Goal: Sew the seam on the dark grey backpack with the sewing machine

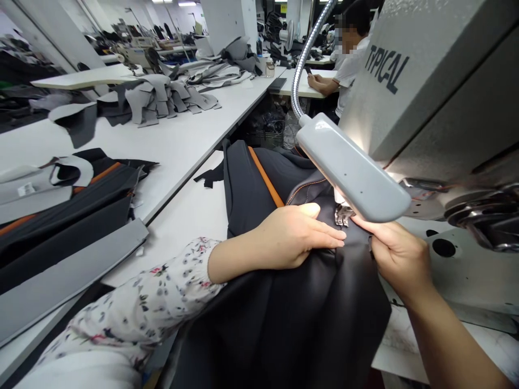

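Observation:
A large black leatherette panel (279, 302) with an orange stripe (265, 177) lies across the table and runs under the sewing machine's steel presser foot (344, 214). My left hand (300, 236) rests flat on the panel just left of the foot, fingers together. My right hand (399, 259) pinches the panel's edge just right of the foot. An orange-stitched seam (304, 192) shows behind the foot. The grey lamp head partly hides the needle area.
The grey machine head (425, 81) fills the upper right above its pale bed (466, 270). A gooseneck lamp (352, 167) hangs in front of it. Stacked grey and black cut panels (154, 100) lie on long white tables (174, 143). Farther back, a co-worker (348, 65) holds a phone.

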The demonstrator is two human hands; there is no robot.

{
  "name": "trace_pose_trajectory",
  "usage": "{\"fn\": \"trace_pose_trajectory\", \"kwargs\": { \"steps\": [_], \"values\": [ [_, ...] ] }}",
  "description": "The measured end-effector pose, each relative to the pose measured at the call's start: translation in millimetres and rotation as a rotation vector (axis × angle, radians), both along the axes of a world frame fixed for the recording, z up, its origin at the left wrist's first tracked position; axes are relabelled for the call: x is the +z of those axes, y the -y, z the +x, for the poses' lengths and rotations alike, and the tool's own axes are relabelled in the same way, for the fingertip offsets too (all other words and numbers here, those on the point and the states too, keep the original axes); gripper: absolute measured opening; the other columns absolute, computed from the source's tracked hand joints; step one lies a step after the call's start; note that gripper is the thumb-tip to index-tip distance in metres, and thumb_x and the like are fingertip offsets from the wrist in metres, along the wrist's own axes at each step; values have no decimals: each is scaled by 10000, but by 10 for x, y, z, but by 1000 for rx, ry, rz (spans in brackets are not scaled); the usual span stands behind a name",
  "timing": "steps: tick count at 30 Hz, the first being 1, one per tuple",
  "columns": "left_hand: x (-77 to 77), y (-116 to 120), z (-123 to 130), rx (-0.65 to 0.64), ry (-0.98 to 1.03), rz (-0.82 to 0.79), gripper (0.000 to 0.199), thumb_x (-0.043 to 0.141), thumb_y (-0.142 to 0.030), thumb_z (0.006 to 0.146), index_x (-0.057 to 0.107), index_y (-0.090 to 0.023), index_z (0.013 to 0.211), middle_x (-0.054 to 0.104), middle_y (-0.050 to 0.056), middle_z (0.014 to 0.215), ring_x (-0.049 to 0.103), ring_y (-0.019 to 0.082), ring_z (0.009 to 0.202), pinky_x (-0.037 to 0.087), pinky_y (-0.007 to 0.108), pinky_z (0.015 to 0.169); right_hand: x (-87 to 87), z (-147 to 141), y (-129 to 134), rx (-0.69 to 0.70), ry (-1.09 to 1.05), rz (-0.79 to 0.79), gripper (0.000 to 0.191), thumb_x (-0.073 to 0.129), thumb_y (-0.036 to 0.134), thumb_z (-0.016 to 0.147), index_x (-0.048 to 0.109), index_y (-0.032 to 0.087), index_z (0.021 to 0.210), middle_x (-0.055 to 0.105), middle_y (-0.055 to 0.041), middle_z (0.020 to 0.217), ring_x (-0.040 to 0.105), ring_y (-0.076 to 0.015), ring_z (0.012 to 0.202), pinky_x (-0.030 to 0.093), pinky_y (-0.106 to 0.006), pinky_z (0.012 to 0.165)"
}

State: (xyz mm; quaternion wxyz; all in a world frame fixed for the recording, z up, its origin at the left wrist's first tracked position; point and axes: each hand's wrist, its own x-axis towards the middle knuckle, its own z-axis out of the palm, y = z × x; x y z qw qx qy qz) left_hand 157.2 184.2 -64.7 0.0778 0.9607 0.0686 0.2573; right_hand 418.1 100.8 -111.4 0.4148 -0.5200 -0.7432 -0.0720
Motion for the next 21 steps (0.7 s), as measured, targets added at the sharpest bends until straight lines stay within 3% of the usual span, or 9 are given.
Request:
{"fn": "trace_pose_trajectory", "kwargs": {
  "steps": [4, 7, 9, 11, 14, 16, 18, 21],
  "values": [
    [-22, 76, 70, 62, -45, 45, 409, 510, -53, 956, 759, -210, 1239, 745, 16, 1346, 707, 197, 1085, 566, 341, 913, -80, 31, -141, -69, -131, -36, 366, 503, 113, 899, 825, 237, 1023, 813, -9, 982, 764, -178, 880, 603, -287, 791],
    [-65, 134, 118, 100, -56, 81, 388, 524, -57, 968, 749, -202, 1249, 743, 49, 1347, 701, 191, 1040, 566, 332, 888, -138, 42, -260, -76, -184, -86, 343, 496, 165, 859, 825, 250, 905, 749, 9, 712, 693, -175, 645, 543, -292, 600],
    [-108, 157, 138, 121, -47, 111, 382, 510, -63, 989, 739, -201, 1261, 740, 63, 1346, 694, 190, 1022, 565, 347, 923, -167, 42, -313, -94, -204, -110, 336, 484, 188, 856, 814, 246, 870, 716, 9, 656, 660, -176, 594, 517, -299, 563],
    [-161, 181, 144, 129, -25, 144, 379, 479, -81, 1019, 722, -191, 1289, 730, 73, 1363, 681, 191, 1004, 566, 368, 947, -181, 41, -296, -137, -223, -133, 316, 493, 217, 870, 807, 232, 903, 758, -15, 757, 696, -194, 674, 554, -319, 627],
    [-250, 269, 113, 144, 34, 188, 380, 414, -142, 1078, 682, -153, 1347, 704, 85, 1409, 642, 177, 895, 587, 364, 884, -186, 8, -55, -221, -231, -136, 273, 576, 306, 916, 788, 227, 1068, 780, -69, 1044, 728, -245, 950, 591, -403, 883],
    [-315, 381, 45, 160, 72, 194, 392, 377, -174, 1105, 663, -112, 1366, 691, 97, 1427, 642, 178, 941, 596, 346, 893, -207, -66, 233, -279, -258, -115, 255, 646, 370, 934, 759, 243, 1124, 744, -78, 1116, 702, -250, 1024, 567, -427, 980],
    [-371, 524, -68, 174, 109, 162, 404, 357, -174, 1113, 662, -84, 1362, 692, 96, 1424, 642, 187, 1145, 573, 325, 1026, -251, -184, 537, -277, -315, -140, 191, 660, 370, 960, 728, 247, 1089, 728, -54, 1037, 707, -213, 941, 592, -359, 916],
    [-391, 735, -296, 165, 36, 159, 432, 349, -183, 1105, 642, -103, 1413, 640, 70, 1497, 533, 174, 1420, 443, 297, 1229, -297, -405, 820, -50, -287, -284, 197, 573, 330, 1035, 695, 264, 1174, 750, -47, 997, 741, -206, 878, 623, -294, 736]
  ]
}}
